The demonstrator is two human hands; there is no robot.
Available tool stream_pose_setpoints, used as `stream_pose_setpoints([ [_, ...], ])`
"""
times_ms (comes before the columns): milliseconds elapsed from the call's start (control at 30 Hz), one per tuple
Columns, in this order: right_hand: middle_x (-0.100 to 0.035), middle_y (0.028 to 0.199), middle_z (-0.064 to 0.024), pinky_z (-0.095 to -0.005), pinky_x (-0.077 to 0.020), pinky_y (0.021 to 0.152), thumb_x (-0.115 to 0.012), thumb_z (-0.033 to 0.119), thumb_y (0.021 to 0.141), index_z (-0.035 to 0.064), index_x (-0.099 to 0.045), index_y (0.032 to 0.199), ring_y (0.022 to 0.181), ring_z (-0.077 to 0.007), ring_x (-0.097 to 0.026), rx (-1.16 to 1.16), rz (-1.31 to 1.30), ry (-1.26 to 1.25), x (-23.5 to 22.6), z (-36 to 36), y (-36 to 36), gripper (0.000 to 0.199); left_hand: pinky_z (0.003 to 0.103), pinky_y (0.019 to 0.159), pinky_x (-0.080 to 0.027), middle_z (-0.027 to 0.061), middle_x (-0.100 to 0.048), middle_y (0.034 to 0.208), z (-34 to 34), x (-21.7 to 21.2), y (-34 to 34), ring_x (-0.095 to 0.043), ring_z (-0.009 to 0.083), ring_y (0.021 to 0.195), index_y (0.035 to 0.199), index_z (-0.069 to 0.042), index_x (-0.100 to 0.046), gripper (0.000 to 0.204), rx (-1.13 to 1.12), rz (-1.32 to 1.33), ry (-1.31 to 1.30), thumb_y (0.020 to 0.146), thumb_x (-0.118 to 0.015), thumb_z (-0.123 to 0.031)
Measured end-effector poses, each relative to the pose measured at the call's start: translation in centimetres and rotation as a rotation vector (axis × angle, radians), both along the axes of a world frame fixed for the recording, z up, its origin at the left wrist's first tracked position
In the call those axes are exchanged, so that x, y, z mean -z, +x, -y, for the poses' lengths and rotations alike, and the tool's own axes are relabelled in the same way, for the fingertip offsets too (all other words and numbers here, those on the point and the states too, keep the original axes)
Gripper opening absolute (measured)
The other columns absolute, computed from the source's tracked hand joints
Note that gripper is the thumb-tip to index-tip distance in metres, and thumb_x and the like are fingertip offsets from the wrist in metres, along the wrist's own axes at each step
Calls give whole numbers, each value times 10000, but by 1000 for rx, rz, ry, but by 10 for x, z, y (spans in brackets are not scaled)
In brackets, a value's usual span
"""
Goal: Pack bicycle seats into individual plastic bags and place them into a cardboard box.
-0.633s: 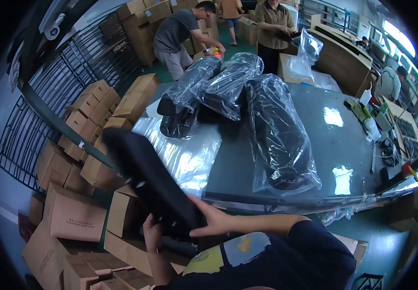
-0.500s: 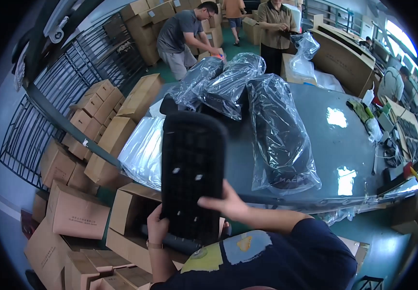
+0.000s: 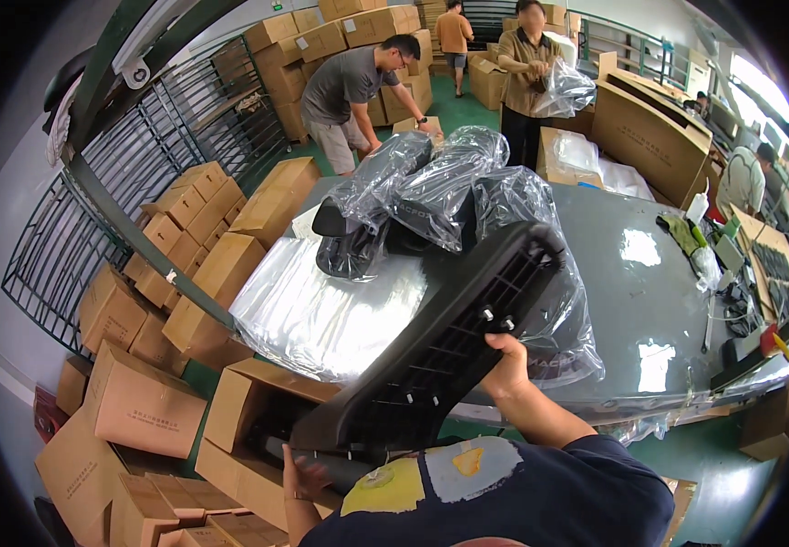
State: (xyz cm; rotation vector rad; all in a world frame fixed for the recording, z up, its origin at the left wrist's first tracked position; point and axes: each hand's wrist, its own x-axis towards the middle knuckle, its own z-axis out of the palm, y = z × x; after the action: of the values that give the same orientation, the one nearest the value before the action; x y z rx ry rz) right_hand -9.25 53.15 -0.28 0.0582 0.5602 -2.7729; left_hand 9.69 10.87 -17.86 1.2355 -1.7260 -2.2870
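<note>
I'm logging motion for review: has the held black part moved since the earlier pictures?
Yes: against the table, the black part has swung rightward, its far end now overlapping the rightmost clear bag there.

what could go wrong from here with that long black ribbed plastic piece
The long black ribbed plastic piece might tip or slip: the right hand holds one edge, while whether the left hand grips its lower end is unclear. Its small shiny studs could perhaps snag the clear plastic bag seen behind it.
</note>
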Motion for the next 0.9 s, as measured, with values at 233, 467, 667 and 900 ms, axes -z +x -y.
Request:
stream_pose_setpoints([
  [233, -541, 1155, -215, -506, -354, 1005, -482, 320, 908, 3, -490, 1149, 1149, -346, -484, -40, -630, 168, -29, -14, -18, 398, 426, 996, -381, 139, -559, 1215, -56, -75, -70, -525, 300, 1114, 1195, -7, -537, 622, -251, -716, 710, 889, -426, -537],
  [467, -446, 1259, -305, -481, -450, 935, -512, 223, 897, -72, -527, 1084, 1140, -397, -499, 80, -868, 451, 7, -46, -26, 349, 462, 994, -375, 149, -539, 1245, -10, -102, -123, -503, 317, 1149, 1210, -32, -538, 500, -169, -1084, 731, 897, -476, -417],
  [667, -405, 1307, -298, -519, -420, 970, -509, 144, 899, -81, -517, 1114, 1184, -412, -456, -53, -725, 105, 17, -49, -16, 310, 423, 946, -422, 135, -585, 1174, -8, -104, -138, -551, 285, 1079, 1178, -36, -558, 418, -18, -1164, 790, 901, -507, -345],
  [900, -435, 1317, -234, -406, -461, 930, -526, 223, 902, -45, -499, 1154, 1094, -301, -550, 94, -424, 462, -5, -56, 4, 369, 426, 1019, -346, 155, -468, 1312, -29, -160, -153, -453, 285, 1203, 1364, -31, -341, 523, 8, -1127, 528, 907, -350, -285],
])
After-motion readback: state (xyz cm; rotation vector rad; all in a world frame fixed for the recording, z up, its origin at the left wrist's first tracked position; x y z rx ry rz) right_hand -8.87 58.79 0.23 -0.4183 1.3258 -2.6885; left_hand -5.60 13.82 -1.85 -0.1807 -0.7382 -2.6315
